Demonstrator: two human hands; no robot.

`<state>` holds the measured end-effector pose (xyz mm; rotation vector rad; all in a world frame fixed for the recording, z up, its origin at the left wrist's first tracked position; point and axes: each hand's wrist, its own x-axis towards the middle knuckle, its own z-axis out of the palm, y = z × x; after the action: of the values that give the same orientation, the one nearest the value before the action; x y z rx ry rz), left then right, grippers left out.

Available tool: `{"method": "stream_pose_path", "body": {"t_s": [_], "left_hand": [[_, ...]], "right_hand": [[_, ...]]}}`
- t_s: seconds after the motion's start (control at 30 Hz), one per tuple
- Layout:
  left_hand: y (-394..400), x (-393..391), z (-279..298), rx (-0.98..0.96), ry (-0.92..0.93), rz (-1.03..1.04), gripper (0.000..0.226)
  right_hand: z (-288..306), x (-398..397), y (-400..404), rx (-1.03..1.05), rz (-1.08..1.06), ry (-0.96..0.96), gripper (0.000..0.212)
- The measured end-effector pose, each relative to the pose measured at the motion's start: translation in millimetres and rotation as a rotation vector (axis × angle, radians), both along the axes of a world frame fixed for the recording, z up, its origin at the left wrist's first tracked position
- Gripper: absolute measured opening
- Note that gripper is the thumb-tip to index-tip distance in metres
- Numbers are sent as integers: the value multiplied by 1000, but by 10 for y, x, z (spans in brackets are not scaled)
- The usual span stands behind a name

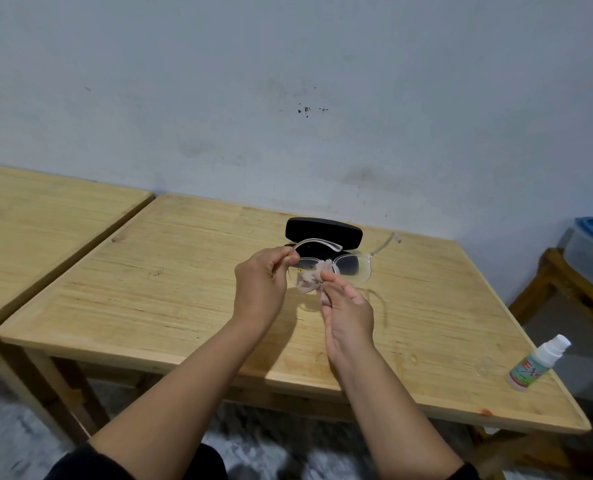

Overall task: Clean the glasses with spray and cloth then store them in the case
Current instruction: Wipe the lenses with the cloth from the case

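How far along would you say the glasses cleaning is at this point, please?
Midway. The spray bottle stands set aside near the table's right edge, so spraying looks done. The left hand holds the glasses by the frame while the right hand rubs the cloth on a lens. Storing remains: the case lies open and empty behind.

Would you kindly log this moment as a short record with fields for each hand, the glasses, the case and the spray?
left hand: pinches the glasses' frame at its left end
right hand: presses the cloth on the left lens
glasses: clear frame, arms unfolded, held above the table
case: black, open, behind the glasses
spray: upright, near the table's right edge, untouched
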<state>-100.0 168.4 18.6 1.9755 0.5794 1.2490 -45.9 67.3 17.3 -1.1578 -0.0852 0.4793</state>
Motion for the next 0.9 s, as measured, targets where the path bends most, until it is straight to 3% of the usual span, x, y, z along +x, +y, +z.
{"method": "stream_pose_path", "body": {"t_s": [0.6, 0.9], "left_hand": [[63, -60, 26, -22, 28, 19, 11], [26, -58, 82, -31, 7, 7, 11]], "right_hand": [[25, -79, 77, -83, 96, -108, 28], [32, -84, 104, -160, -4, -187, 21]]}}
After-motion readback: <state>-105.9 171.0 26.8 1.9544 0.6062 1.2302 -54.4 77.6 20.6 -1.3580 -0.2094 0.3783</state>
